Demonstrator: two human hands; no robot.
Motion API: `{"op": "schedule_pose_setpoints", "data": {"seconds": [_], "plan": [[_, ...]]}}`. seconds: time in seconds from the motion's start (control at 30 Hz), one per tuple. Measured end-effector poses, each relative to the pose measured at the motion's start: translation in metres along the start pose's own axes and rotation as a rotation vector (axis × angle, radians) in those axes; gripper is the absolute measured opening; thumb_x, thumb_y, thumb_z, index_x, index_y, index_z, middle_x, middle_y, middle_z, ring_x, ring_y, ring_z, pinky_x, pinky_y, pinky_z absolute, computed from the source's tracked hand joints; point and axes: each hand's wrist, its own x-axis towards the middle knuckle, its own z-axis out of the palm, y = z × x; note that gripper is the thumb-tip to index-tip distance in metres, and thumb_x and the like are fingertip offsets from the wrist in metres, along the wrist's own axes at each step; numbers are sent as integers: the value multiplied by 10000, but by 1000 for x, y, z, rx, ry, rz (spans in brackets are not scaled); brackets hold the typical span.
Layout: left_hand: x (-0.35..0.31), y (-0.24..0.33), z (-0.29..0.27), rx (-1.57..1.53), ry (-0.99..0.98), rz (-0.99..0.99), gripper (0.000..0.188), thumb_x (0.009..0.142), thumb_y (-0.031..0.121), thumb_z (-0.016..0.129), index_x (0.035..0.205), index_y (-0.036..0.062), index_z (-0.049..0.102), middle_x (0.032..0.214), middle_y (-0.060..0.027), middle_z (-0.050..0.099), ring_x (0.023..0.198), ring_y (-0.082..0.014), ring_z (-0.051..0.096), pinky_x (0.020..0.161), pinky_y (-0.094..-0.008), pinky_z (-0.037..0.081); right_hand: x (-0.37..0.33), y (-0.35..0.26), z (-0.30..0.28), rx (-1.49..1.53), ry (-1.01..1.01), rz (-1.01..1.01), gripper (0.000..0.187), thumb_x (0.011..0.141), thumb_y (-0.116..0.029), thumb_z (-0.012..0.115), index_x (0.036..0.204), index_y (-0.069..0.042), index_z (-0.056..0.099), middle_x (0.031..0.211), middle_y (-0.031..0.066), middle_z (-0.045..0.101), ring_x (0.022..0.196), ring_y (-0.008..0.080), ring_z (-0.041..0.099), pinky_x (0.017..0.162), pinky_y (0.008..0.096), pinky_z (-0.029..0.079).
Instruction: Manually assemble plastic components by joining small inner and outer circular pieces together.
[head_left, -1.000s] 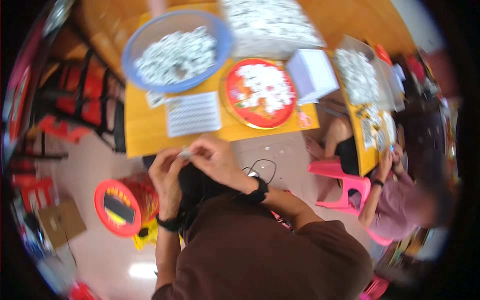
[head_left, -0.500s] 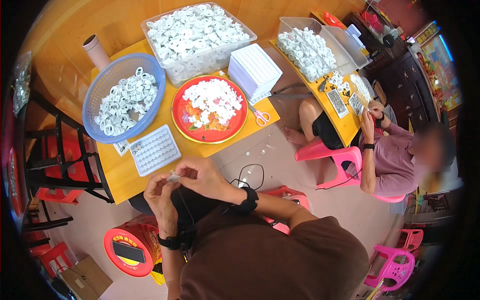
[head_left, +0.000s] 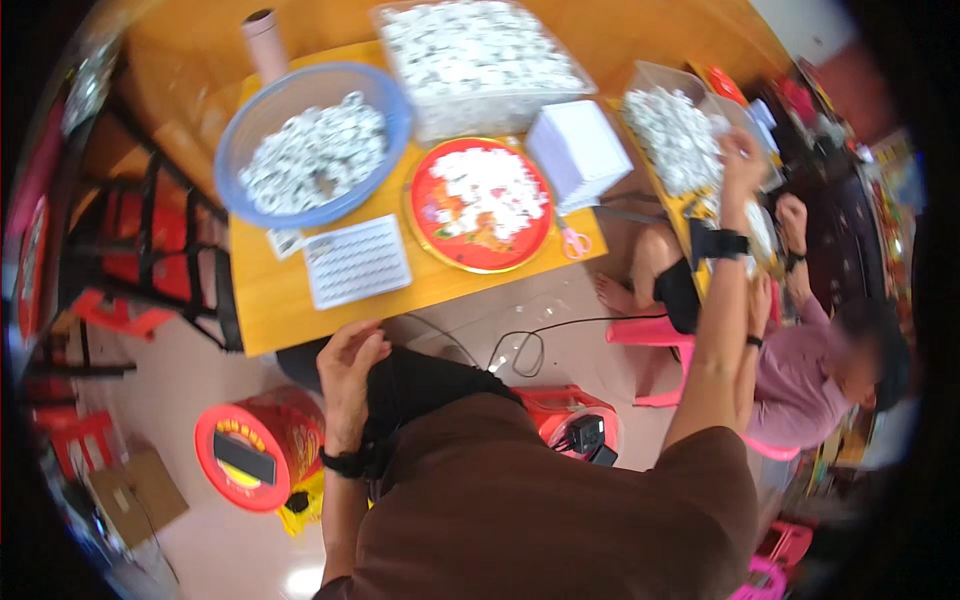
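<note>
– How far along?
– White parts (head_left: 318, 155) lie heaped in the blue basin (head_left: 396, 115), so plenty seems left; I can't tell what's finished.
– And the hands?
– Left hand (head_left: 350, 372) curled near the desk (head_left: 270, 325), right hand (head_left: 740, 162) blurred beside another heap (head_left: 668, 140); can't tell if either grips anything.

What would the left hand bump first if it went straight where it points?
Probably the near edge of the yellow table, just ahead of the left hand, though height is unclear; higher up, the white tray.
</note>
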Motion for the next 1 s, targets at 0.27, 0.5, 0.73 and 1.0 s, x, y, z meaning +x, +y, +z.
{"op": "schedule_pose_setpoints", "data": {"seconds": [0.27, 0.5, 0.73, 1.0], "plan": [[-6, -10, -14, -106, 52, -38, 190, 839, 65, 600, 1014, -10, 602, 931, -60, 619, 781, -103, 591, 719, -233, 501, -49, -61, 65, 23, -267, -60, 206, 791, -116, 644, 969, -12, 634, 841, 69, 640, 725, 138, 599, 592, 253, 504], [-8, -36, -40, -49, 58, -100, 169, 840, 79, 600, 983, -10, 622, 834, -48, 629, 700, -92, 602, 675, -208, 496, -189, -141, 165, 132, -833, -150, 97, 741, -33, 641, 835, -12, 633, 775, 106, 623, 701, 186, 609, 648, 282, 479], [-8, -36, -44, -130, 70, -113, 172, 851, 86, 587, 989, -12, 616, 835, -61, 625, 688, -104, 607, 668, -224, 511, -241, -145, 190, -210, -1001, -265, 177, 680, -42, 665, 853, -19, 634, 818, 147, 592, 756, 303, 598, 691, 382, 474], [-6, -37, -47, -129, 29, -126, 196, 874, 107, 560, 1017, -23, 593, 826, -82, 623, 690, -113, 610, 659, -231, 523, -245, -136, 187, -144, -1050, -152, 166, 670, -32, 674, 827, 1, 633, 743, 148, 580, 719, 304, 585, 646, 369, 454]]}}
